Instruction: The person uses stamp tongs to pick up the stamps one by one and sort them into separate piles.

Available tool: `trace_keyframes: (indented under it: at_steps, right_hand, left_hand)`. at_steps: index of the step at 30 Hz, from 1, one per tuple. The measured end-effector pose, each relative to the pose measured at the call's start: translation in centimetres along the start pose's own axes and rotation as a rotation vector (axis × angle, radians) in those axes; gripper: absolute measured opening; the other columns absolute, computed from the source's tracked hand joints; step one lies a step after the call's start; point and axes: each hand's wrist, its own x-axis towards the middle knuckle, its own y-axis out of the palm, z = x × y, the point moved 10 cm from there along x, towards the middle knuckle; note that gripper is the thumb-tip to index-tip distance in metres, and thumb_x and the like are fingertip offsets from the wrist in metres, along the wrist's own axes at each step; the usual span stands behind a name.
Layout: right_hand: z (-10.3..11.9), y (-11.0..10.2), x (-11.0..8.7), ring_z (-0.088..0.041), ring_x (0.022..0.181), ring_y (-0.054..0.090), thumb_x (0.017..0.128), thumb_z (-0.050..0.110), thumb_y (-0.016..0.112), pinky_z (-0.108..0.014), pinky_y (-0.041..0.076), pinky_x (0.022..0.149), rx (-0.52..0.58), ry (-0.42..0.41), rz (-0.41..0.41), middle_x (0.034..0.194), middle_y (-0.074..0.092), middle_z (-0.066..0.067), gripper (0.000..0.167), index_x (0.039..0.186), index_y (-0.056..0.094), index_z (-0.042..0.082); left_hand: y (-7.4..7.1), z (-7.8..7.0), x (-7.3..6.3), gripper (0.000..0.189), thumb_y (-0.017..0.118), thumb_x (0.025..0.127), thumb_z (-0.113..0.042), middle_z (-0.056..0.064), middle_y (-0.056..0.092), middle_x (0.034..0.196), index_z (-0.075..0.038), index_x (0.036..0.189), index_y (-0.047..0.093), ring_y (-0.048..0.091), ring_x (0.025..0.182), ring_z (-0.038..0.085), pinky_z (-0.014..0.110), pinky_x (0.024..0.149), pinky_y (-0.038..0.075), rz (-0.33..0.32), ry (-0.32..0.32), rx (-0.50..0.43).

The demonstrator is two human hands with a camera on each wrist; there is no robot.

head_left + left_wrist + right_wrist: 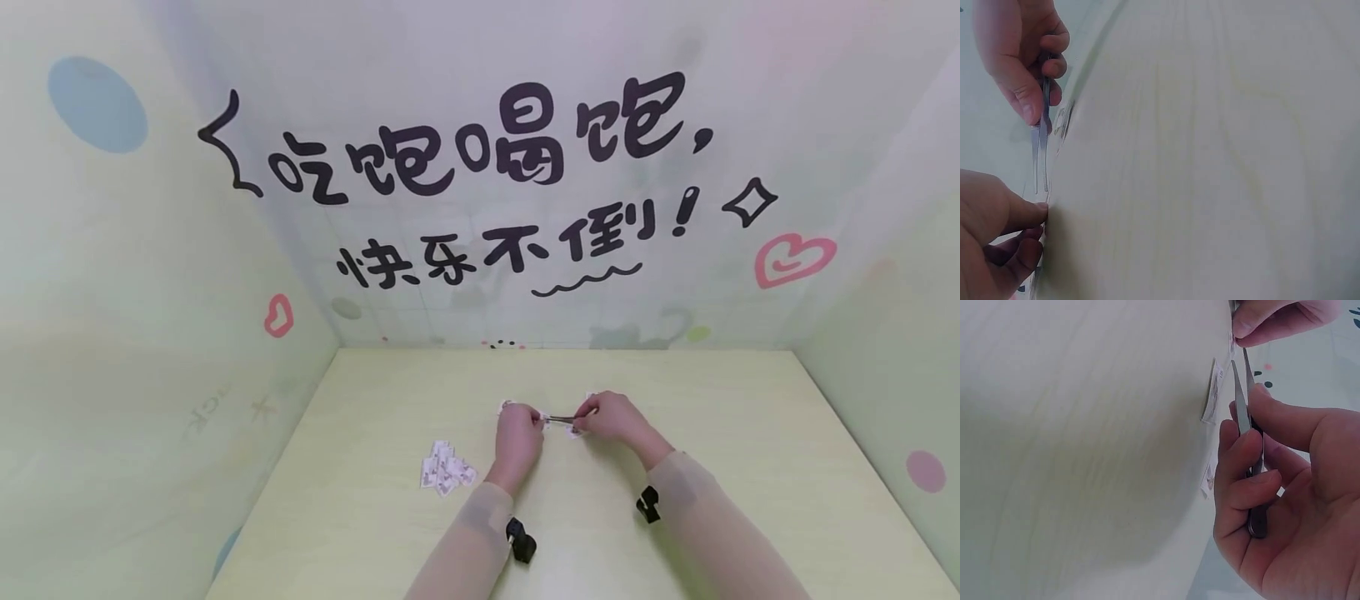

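Note:
My right hand (618,419) grips a pair of metal tweezers (1239,394) between thumb and fingers. Their two tips stand apart and point at my left hand (519,437). The left thumb and fingertips pinch a small printed paper piece (545,420) close over the table, mostly hidden behind the fingers. Another paper piece (1212,394) lies on the table beside the tweezers, with one more piece (1209,478) under the right hand. Beyond the left knuckles, a further paper piece (506,406) shows in the head view.
A loose pile of small printed paper pieces (442,468) lies left of my left forearm. The pale wood-look table (360,525) ends at a back wall (465,317) with large black lettering, and walls stand at both sides. Each wrist carries a small black device (521,542).

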Motion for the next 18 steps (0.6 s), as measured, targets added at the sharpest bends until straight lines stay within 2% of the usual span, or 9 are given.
trace_keyframes:
  at_steps: [5, 7, 13, 15, 18]
  right_hand:
    - [0.16, -0.48, 0.17, -0.021, 0.089, 0.063, 0.097, 0.019, 0.078, -0.040, 0.051, 0.079, -0.034, 0.003, -0.011, 0.097, 0.074, -0.001, 0.009, 0.100, 0.081, 0.012]
    - [0.23, -0.60, 0.17, -0.021, 0.090, 0.064, 0.097, 0.018, 0.078, -0.041, 0.052, 0.080, -0.043, 0.007, -0.015, 0.097, 0.074, 0.000, 0.008, 0.100, 0.082, 0.011]
    - [0.27, -0.43, 0.29, -0.021, 0.090, 0.065, 0.096, 0.017, 0.079, -0.041, 0.052, 0.081, -0.054, -0.004, 0.006, 0.094, 0.075, 0.001, 0.008, 0.099, 0.082, 0.010]
    - [0.27, -0.41, 0.33, -0.021, 0.092, 0.065, 0.095, 0.017, 0.079, -0.041, 0.052, 0.082, -0.057, -0.012, 0.011, 0.094, 0.075, 0.001, 0.008, 0.099, 0.082, 0.010]
    - [0.17, -0.32, 0.38, -0.023, 0.096, 0.066, 0.095, 0.018, 0.080, -0.044, 0.053, 0.086, -0.061, -0.020, 0.016, 0.095, 0.076, 0.001, 0.009, 0.099, 0.083, 0.010]
  left_hand:
    - [0.13, -0.09, -0.15, 0.008, 0.078, 0.088, 0.008, 0.012, 0.076, 0.089, 0.001, 0.091, 0.080, 0.074, 0.087, 0.030, 0.041, 0.083, 0.063, 0.028, -0.033, -0.032]
    - [0.37, -0.07, -0.16, 0.012, 0.074, 0.087, 0.012, 0.012, 0.076, 0.089, 0.002, 0.091, 0.079, 0.073, 0.086, 0.029, 0.040, 0.081, 0.063, 0.048, -0.038, -0.054]
    - [0.60, -0.31, -0.11, 0.009, 0.078, 0.090, 0.000, 0.006, 0.074, 0.078, -0.002, 0.082, 0.080, 0.068, 0.073, 0.020, 0.037, 0.072, 0.060, 0.053, -0.013, -0.044]
    - [0.54, -0.31, -0.08, 0.008, 0.080, 0.091, -0.003, 0.004, 0.073, 0.077, -0.003, 0.083, 0.081, 0.067, 0.073, 0.019, 0.036, 0.073, 0.059, 0.050, -0.014, -0.037]
    - [0.44, -0.27, -0.14, 0.005, 0.080, 0.090, 0.000, 0.005, 0.074, 0.079, -0.002, 0.086, 0.081, 0.070, 0.078, 0.022, 0.036, 0.076, 0.061, 0.066, -0.035, -0.057]
